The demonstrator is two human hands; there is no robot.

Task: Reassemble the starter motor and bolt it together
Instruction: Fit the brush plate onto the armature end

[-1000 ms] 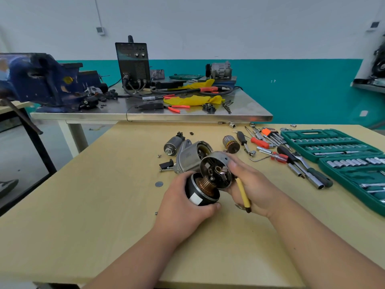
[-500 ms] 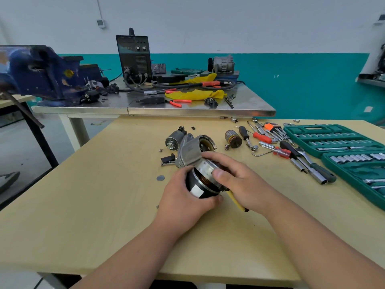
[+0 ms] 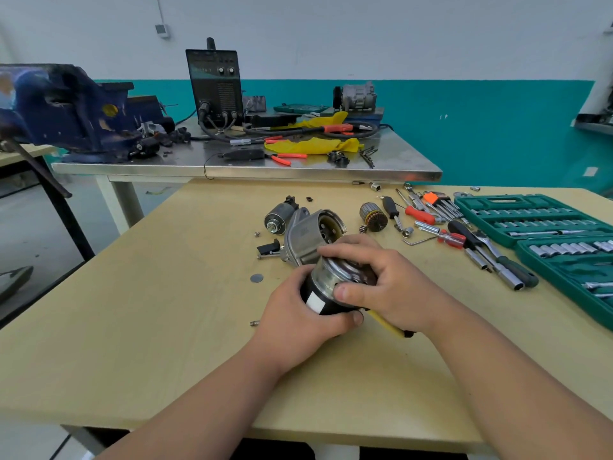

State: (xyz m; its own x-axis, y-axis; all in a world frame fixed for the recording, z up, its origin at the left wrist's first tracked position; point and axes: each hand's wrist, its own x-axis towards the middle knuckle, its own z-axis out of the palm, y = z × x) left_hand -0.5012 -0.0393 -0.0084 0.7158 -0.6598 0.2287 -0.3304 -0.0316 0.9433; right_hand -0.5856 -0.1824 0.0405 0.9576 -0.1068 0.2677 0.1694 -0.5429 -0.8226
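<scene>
My left hand (image 3: 298,313) grips the black motor body (image 3: 315,298) with its white label, held above the wooden table (image 3: 166,310). My right hand (image 3: 381,283) grips the silver end cap (image 3: 331,273), which sits on the body's far end. A yellow-handled tool (image 3: 386,323) pokes out under my right palm. Just behind my hands lies the grey nose housing (image 3: 306,235). The solenoid (image 3: 278,215) lies to its left and the copper-wound armature (image 3: 373,216) to its right.
Small screws (image 3: 254,323) and a round disc (image 3: 256,278) lie left of my hands. Screwdrivers, a ratchet (image 3: 491,250) and green socket cases (image 3: 544,224) fill the right side. Behind stands a steel table (image 3: 298,169) with a welder (image 3: 215,84) and a blue vise (image 3: 66,111).
The silver end cap, held open-face toward me a second ago, has been turned and brought down onto the black motor body. My right hand now wraps over it.
</scene>
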